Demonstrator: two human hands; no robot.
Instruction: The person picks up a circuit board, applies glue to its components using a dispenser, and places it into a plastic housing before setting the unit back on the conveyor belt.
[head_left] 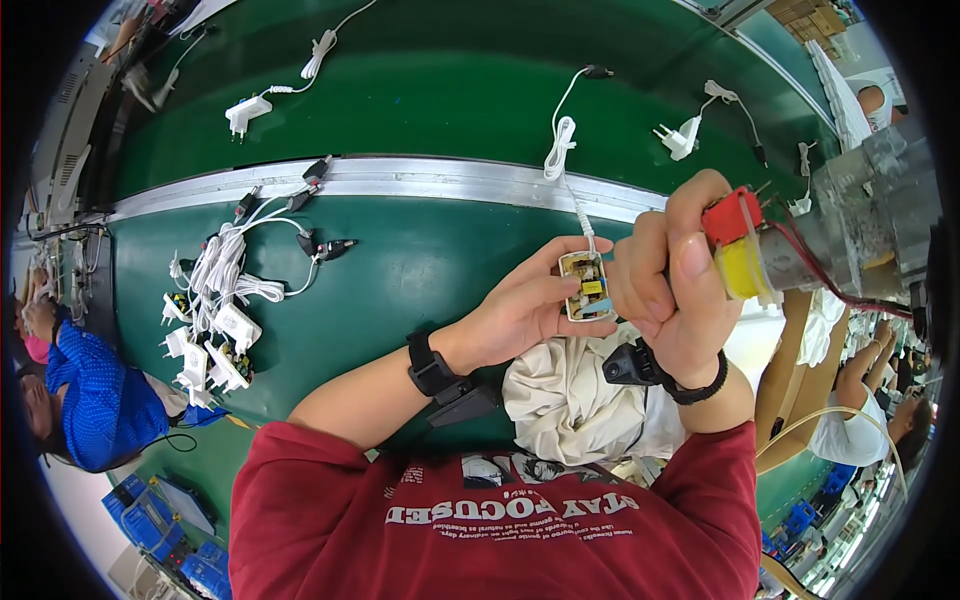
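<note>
My left hand [520, 305] grips a white power adapter [564, 296] by its sides, with its casing open and the circuit board [592, 284] showing. A white cord [583, 215] runs from its top across the metal rail. My right hand [675, 275] is closed right beside the adapter's right edge; whatever its fingers hold is hidden. Just past its knuckles are a red block [732, 215] and a band of yellow tape [741, 268], on the end of a grey cylinder [835, 215] with thin wires. Black straps circle both wrists.
A pile of white adapters and coiled cords [222, 290] lies at left on the green bench [400, 260]. Beyond the metal rail [420, 178], more corded adapters [680, 138] rest on a green surface. Crumpled pale cloth [565, 400] lies below my hands. A cardboard box [790, 385] stands at right; other people sit on both sides.
</note>
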